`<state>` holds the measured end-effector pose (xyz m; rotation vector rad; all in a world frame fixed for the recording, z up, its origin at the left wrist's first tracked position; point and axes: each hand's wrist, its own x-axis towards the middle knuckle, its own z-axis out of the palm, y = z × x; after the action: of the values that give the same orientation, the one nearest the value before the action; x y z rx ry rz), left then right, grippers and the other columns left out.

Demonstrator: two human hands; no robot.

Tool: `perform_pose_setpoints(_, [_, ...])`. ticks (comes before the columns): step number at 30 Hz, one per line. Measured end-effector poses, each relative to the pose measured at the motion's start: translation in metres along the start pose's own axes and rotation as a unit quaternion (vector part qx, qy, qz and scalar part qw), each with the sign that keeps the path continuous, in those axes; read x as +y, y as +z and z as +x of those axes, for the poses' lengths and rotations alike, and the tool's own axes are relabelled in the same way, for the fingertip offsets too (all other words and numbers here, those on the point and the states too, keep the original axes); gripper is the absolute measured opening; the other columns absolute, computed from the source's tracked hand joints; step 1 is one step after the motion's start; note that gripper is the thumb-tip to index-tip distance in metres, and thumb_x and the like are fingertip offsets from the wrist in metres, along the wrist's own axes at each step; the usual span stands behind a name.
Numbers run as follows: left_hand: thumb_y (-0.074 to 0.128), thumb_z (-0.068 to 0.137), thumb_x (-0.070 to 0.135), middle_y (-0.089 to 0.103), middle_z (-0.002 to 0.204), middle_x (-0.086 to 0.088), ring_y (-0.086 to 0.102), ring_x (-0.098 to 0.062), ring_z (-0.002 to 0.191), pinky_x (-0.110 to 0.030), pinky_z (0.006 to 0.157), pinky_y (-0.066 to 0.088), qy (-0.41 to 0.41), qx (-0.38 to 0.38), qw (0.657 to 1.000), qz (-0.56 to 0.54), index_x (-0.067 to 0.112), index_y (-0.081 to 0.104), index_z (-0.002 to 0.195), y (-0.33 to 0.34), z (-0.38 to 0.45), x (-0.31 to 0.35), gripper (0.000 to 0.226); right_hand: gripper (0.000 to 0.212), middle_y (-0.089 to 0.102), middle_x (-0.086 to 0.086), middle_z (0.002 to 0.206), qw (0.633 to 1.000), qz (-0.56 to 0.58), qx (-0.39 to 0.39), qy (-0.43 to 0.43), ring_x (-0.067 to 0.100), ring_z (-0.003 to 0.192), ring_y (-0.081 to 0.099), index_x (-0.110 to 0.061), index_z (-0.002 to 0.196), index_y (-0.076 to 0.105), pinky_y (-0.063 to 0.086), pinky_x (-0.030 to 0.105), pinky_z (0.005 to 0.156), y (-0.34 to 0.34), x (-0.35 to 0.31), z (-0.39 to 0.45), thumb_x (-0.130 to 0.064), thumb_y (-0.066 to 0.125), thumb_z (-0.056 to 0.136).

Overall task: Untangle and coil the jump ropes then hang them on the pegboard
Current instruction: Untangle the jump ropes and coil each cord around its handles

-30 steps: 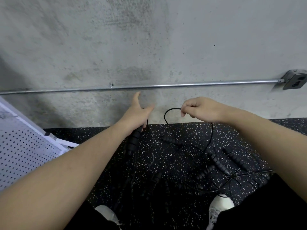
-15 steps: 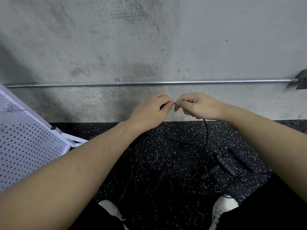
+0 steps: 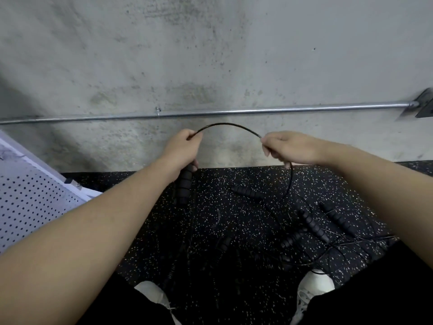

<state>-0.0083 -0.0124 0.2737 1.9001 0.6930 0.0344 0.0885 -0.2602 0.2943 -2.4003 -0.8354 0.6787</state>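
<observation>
Two hands up: pegboard (image 3: 30,202) leans far left, nothing hung on it yet; left hand (image 3: 181,148) grips a handle (image 3: 184,184) plus the cord (image 3: 228,126), right hand (image 3: 288,147) pinches the same cord, arched between them. Remaining jump ropes (image 3: 311,231) lie knotted on the floor at right. Risk: the trailing cord drags that tangle tighter, or snags another handle.

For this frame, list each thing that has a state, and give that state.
Left hand: grips a handle, pinches the cord.
Right hand: pinches the cord.
Cord: arched between the hands.
Held handle: hangs below the left hand.
Other jump ropes: tangled on the floor.
Pegboard: tilted, nothing visibly hung.
</observation>
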Motion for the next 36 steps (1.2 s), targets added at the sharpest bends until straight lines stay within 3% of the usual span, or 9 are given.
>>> perform_pose_setpoints(5, [0.048, 0.107, 0.037, 0.050, 0.130, 0.012, 0.063, -0.016, 0.055, -0.027, 0.050, 0.055, 0.119, -0.039, 0.987, 0.102, 0.037, 0.055, 0.138, 0.013, -0.010, 0.004, 0.032, 0.040, 0.050, -0.012, 0.058, 0.996, -0.004, 0.080, -0.030, 0.002, 0.052, 0.044, -0.020, 0.073, 0.056, 0.037, 0.029, 0.065, -0.008, -0.011, -0.006, -0.038, 0.042, 0.105])
perform_pose_setpoints(9, [0.048, 0.106, 0.041, 0.051, 0.123, 0.019, 0.062, -0.004, 0.052, -0.023, 0.049, 0.052, 0.266, -0.096, 0.945, 0.164, 0.044, 0.049, 0.145, 0.034, -0.024, 0.017, 0.039, 0.038, 0.051, -0.007, 0.060, 0.995, 0.009, 0.084, -0.044, 0.001, 0.046, 0.041, -0.020, 0.070, 0.057, 0.037, 0.030, 0.064, -0.012, -0.022, -0.007, -0.036, 0.046, 0.103])
perform_pose_setpoints(13, [0.045, 0.106, 0.048, 0.061, 0.115, 0.017, 0.060, 0.000, 0.083, -0.035, 0.079, 0.055, 0.346, -0.068, 0.918, 0.180, 0.041, 0.061, 0.127, 0.048, -0.029, 0.028, 0.028, 0.038, 0.047, -0.013, 0.053, 0.995, 0.048, 0.079, -0.048, 0.003, 0.049, 0.041, -0.023, 0.071, 0.061, 0.035, 0.029, 0.058, -0.016, -0.030, -0.017, -0.037, 0.046, 0.103])
perform_pose_setpoints(17, [0.043, 0.107, 0.046, 0.060, 0.096, 0.008, 0.064, -0.016, 0.077, -0.045, 0.071, 0.059, 0.316, -0.056, 0.932, 0.167, 0.032, 0.061, 0.103, 0.056, -0.040, 0.039, 0.023, 0.037, 0.050, -0.005, 0.060, 0.993, 0.099, 0.057, -0.028, 0.013, 0.054, 0.048, -0.020, 0.085, 0.063, 0.050, 0.032, 0.056, -0.013, -0.027, -0.035, -0.043, 0.043, 0.106])
perform_pose_setpoints(20, [0.042, 0.108, 0.041, 0.058, 0.085, 0.003, 0.063, -0.018, 0.063, -0.033, 0.051, 0.056, 0.249, -0.037, 0.964, 0.083, 0.029, 0.054, 0.101, 0.054, -0.043, 0.041, 0.018, 0.043, 0.063, 0.004, 0.067, 0.990, 0.134, 0.034, -0.004, 0.019, 0.068, 0.061, -0.016, 0.104, 0.060, 0.056, 0.039, 0.081, -0.013, -0.017, -0.054, -0.049, 0.033, 0.107])
perform_pose_setpoints(22, [0.041, 0.109, 0.038, 0.057, 0.087, -0.002, 0.060, -0.016, 0.058, -0.024, 0.041, 0.047, 0.203, -0.008, 0.979, 0.037, 0.024, 0.053, 0.105, 0.049, -0.041, 0.040, 0.019, 0.044, 0.069, 0.007, 0.080, 0.992, 0.126, 0.015, 0.019, 0.017, 0.078, 0.064, -0.018, 0.114, 0.058, 0.053, 0.038, 0.087, -0.013, -0.010, -0.067, -0.049, 0.027, 0.108])
perform_pose_setpoints(27, [0.043, 0.109, 0.035, 0.054, 0.093, 0.000, 0.055, -0.016, 0.057, -0.024, 0.042, 0.048, 0.080, 0.027, 0.995, -0.044, 0.015, 0.055, 0.111, 0.029, -0.039, 0.034, 0.023, 0.034, 0.060, 0.003, 0.074, 0.992, 0.122, 0.000, 0.043, 0.019, 0.073, 0.060, -0.018, 0.117, 0.059, 0.051, 0.032, 0.074, -0.012, 0.000, -0.087, -0.032, 0.029, 0.111])
perform_pose_setpoints(31, [0.049, 0.107, 0.030, 0.054, 0.117, 0.007, 0.058, -0.015, 0.059, -0.026, 0.045, 0.051, 0.106, -0.017, 0.994, -0.009, 0.025, 0.057, 0.120, 0.024, -0.049, 0.031, 0.017, 0.028, 0.048, -0.003, 0.075, 0.996, 0.066, 0.058, 0.024, 0.014, 0.065, 0.042, -0.024, 0.103, 0.067, 0.039, 0.025, 0.061, -0.012, -0.007, -0.096, -0.030, 0.039, 0.108])
perform_pose_setpoints(36, [0.049, 0.106, 0.035, 0.057, 0.129, 0.015, 0.063, -0.013, 0.059, -0.025, 0.050, 0.055, 0.246, -0.074, 0.962, 0.093, 0.033, 0.058, 0.136, 0.033, -0.078, 0.059, 0.031, 0.026, 0.055, -0.004, 0.074, 0.996, -0.023, 0.088, -0.014, 0.006, 0.062, 0.048, -0.028, 0.097, 0.073, 0.036, 0.024, 0.061, -0.015, -0.030, -0.095, -0.030, 0.047, 0.103])
